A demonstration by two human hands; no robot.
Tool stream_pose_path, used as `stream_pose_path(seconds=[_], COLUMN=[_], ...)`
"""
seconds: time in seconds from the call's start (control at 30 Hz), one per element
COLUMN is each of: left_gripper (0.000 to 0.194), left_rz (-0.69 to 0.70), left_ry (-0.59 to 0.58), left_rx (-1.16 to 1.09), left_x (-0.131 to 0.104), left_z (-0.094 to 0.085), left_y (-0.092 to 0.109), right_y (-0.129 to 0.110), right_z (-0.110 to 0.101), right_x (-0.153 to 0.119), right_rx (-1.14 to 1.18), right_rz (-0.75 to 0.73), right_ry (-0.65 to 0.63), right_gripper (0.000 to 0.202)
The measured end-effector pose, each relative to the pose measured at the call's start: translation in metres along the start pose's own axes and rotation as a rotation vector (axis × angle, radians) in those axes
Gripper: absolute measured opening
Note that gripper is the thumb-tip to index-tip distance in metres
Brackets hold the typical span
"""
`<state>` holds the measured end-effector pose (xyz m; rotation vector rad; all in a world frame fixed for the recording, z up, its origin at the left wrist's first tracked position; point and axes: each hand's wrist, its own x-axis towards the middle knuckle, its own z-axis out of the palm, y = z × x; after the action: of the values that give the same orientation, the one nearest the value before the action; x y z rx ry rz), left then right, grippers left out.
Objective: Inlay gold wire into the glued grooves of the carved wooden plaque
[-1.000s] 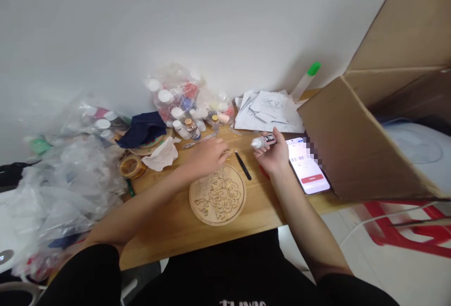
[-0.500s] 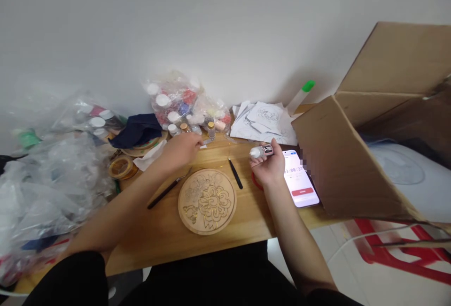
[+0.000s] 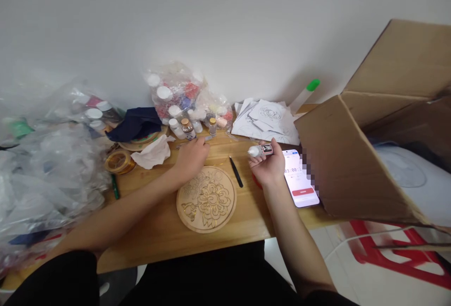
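My right hand is closed around a white glue tube, whose nozzle points left. My left hand has its fingers pressed together above the top of a round wooden board; what they may hold is too small to make out. A flower pattern with gold outlines covers part of the board. Black tweezers lie right of the board. Small bottles, one with a brown cap and one with a gold cap, stand just beyond my left hand.
Plastic bags fill the left side, near a gold wire spool and crumpled tissue. Sketch papers lie at the back. A lit phone lies beside a large open cardboard box on the right.
My left hand has come slightly nearer to the board, uncovering the brown-capped bottle. The dark-handled tool left of the board is now hidden by my left forearm. My right hand keeps holding the tube.
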<state>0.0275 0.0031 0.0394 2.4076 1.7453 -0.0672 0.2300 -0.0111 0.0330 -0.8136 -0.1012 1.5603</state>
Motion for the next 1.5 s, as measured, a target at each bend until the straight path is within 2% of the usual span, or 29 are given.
stream_pose_path(seconds=[0.2,0.3,0.4,0.43,0.53,0.63,0.77,0.87,1.0,1.17,1.5], left_gripper=[0.028,0.021,0.019,0.02,0.019,0.02,0.018,0.015,0.008,0.009,0.006], left_rz=[0.085,0.156,0.239,0.258,0.26,0.194,0.128,0.049,-0.003,0.013,0.008], left_ry=[0.052,0.065,0.069,0.081,0.125,0.028,-0.117,-0.181,-0.205,-0.146,-0.123], left_rx=[-0.138,-0.281,-0.445,-0.521,-0.941,-1.162,-1.466,-1.668,-1.761,-1.717,-1.701], left_x=[0.005,0.006,0.002,0.0,-0.008,-0.012,-0.01,-0.006,-0.004,-0.004,-0.002], left_z=[-0.004,-0.017,-0.037,-0.044,-0.06,-0.063,-0.053,-0.047,-0.045,-0.045,-0.047], left_y=[0.004,0.008,0.014,0.016,0.023,0.029,0.033,0.034,0.035,0.035,0.036], right_y=[-0.002,-0.003,-0.005,-0.005,-0.005,-0.004,-0.004,-0.003,-0.003,-0.002,-0.002], right_z=[0.002,0.005,0.007,0.007,0.006,0.006,0.007,0.008,0.01,0.01,0.01], right_x=[-0.004,-0.006,-0.007,-0.008,-0.008,-0.008,-0.009,-0.009,-0.01,-0.01,-0.01], right_rx=[-0.01,-0.011,-0.005,-0.002,0.004,0.013,0.032,0.044,0.052,0.045,-0.014], right_rz=[-0.008,-0.012,-0.026,-0.032,-0.049,-0.056,-0.057,-0.061,-0.074,-0.101,-0.13], right_ry=[0.016,0.035,0.05,0.051,0.041,0.027,0.015,0.005,0.003,0.011,0.003], right_gripper=[0.039,0.043,0.045,0.046,0.045,0.046,0.052,0.051,0.049,0.05,0.049])
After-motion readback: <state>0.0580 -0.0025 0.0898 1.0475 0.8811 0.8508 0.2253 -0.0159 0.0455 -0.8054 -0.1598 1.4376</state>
